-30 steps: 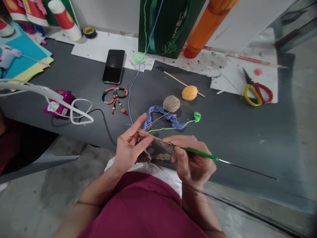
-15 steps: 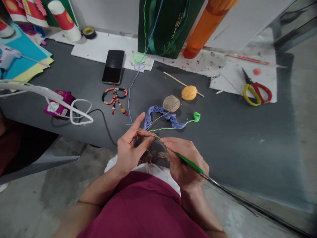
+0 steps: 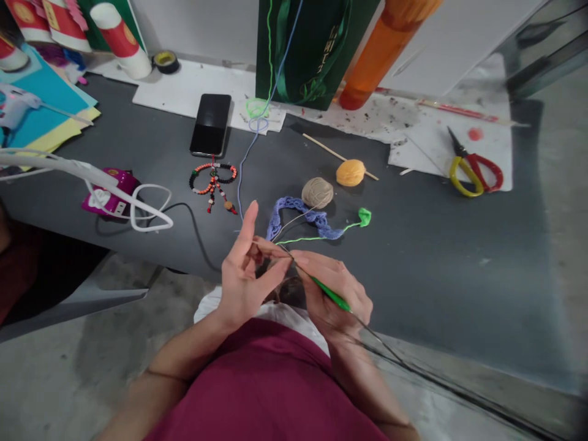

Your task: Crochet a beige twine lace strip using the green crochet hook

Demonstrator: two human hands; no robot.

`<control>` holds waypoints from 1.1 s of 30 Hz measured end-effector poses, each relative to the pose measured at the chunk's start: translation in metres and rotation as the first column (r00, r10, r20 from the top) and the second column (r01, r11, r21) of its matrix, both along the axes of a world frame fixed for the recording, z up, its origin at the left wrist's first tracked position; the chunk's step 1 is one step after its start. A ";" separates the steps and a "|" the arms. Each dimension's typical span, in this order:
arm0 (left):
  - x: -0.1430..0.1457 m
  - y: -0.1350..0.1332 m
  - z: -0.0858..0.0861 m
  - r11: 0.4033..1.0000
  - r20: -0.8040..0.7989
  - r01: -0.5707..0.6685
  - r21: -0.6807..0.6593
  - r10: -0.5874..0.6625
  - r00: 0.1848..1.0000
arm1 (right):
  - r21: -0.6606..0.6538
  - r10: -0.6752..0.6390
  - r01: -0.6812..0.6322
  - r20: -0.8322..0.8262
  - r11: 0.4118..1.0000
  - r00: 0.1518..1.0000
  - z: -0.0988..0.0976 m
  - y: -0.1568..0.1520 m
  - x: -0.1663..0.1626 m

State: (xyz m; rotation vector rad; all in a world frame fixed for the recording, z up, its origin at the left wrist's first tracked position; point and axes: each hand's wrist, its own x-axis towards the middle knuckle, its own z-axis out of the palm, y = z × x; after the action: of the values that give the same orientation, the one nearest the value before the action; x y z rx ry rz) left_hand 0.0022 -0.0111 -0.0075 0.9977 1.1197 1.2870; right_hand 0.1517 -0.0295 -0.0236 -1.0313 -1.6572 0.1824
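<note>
Clamping green hook point(image 3: 331, 294) pencil-style in right grip point(image 3: 344, 285), prob for control; pinching beige yarn point(image 3: 317, 193) in left grip point(image 3: 245, 285).

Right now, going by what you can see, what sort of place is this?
Probably a craft workspace: there is a yarn ball, a pair of scissors and what looks like a glue gun.

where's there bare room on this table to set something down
Widest: the dark tabletop below the scissors, right of the green yarn tuft. A smaller patch lies between the colored paper and the phone. It's crowded around the blue crochet strip and beige yarn ball.
</note>
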 end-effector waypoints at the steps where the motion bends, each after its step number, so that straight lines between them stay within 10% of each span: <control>1: 0.000 0.002 0.003 0.992 0.152 0.074 -0.104 -0.058 0.987 | 0.034 0.001 -0.001 -0.014 0.999 1.000 -0.001 0.001 -0.001; 5: -0.003 0.009 0.007 0.837 0.555 0.385 -0.388 -0.121 0.823 | 0.053 0.043 -0.036 -0.149 0.998 0.988 -0.004 0.004 -0.006; 9: -0.005 0.012 0.002 0.756 0.635 0.467 -0.458 -0.089 0.767 | -0.097 -0.037 0.008 -0.303 0.995 0.952 -0.007 -0.003 -0.008; 14: -0.007 0.014 -0.001 0.782 0.613 0.432 -0.449 -0.082 0.786 | -0.291 -0.267 0.166 -0.352 0.942 0.897 -0.012 -0.010 -0.007; 25: -0.003 0.008 0.000 0.866 0.577 0.397 -0.305 -0.164 0.800 | -0.377 -0.048 -0.370 -0.752 0.849 0.657 -0.002 0.010 -0.014; 33: 0.000 0.005 0.001 0.913 0.450 0.281 -0.295 -0.126 0.884 | -0.376 -0.089 -0.205 -0.633 0.904 0.769 -0.009 -0.001 -0.013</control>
State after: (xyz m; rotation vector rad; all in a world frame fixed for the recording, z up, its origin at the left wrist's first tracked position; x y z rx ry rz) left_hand 0.0027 -0.0057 -0.0062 0.5155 0.8378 1.0150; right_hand 0.1390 -0.0303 -0.0328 -1.0735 -1.0244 0.8833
